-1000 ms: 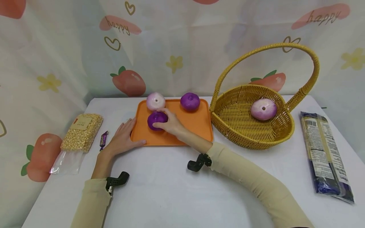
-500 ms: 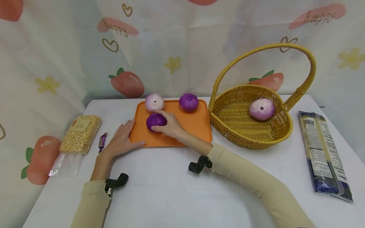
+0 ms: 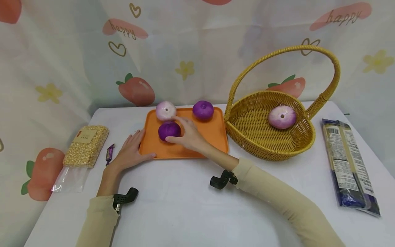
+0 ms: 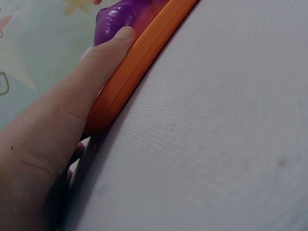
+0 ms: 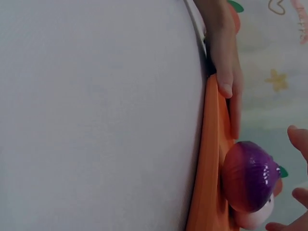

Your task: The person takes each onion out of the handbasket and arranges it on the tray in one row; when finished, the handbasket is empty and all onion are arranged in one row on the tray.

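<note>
On the orange tray [image 3: 197,147] stand a dark purple onion [image 3: 169,131] near the middle left, a pale onion [image 3: 165,110] behind it and another purple onion [image 3: 203,110] at the back right. My right hand [image 3: 192,137] hovers just right of the nearer purple onion, thumb and fingers spread. In the right wrist view, its fingertips [image 5: 299,139] are apart from that onion. My left hand [image 3: 131,152] rests at the tray's front left corner, fingers straight along the side. Its thumb [image 4: 108,55] lies over the front rim in the left wrist view.
A yellow wicker basket [image 3: 247,145] with a tall handle stands right of the tray, with a pale purple onion [image 3: 282,117] inside. Left lie a bag of yellow grains [image 3: 86,147] and a purple wrapped candy [image 3: 109,153]. A blue and gold packet [image 3: 350,166] lies far right.
My right hand has loosened from the nearer purple onion and drawn slightly right, leaving it on the tray. My left hand stays at the tray's corner. The head view has shifted a little.
</note>
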Tool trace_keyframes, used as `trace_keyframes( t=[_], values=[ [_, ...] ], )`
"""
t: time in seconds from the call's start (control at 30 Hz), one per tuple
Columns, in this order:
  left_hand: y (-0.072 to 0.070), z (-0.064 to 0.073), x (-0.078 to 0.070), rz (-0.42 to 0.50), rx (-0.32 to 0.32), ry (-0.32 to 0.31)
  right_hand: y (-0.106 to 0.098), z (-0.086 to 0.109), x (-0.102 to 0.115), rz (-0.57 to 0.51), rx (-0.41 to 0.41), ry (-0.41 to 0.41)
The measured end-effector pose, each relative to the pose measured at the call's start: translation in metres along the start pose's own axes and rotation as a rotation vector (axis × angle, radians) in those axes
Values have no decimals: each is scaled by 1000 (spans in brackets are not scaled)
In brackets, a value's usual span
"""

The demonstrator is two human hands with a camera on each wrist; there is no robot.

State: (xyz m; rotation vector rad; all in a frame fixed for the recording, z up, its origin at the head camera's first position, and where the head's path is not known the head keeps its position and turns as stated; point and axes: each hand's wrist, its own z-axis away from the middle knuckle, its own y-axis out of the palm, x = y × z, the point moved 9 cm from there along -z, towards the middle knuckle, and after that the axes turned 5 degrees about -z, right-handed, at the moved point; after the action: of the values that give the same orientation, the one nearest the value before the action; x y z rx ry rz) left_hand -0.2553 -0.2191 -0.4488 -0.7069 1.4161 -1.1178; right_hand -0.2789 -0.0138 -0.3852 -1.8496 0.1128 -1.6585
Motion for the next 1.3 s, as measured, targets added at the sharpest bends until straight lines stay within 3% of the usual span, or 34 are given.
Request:
trace_keyframes(
  t=[0.23,0.87,1.07,1.3],
  values=[
    [0,0,-1,-1,-4,5,-22,3,12,23,-56,-138],
    [0,0,-2,0,-4,17,-48,7,26,21,-91,-202],
    [-1,0,-1,8,-13,27,-60,11,33,-92,-96,-271],
    [0,0,-1,13,-16,27,-60,16,37,-411,47,-237]
  ],
)
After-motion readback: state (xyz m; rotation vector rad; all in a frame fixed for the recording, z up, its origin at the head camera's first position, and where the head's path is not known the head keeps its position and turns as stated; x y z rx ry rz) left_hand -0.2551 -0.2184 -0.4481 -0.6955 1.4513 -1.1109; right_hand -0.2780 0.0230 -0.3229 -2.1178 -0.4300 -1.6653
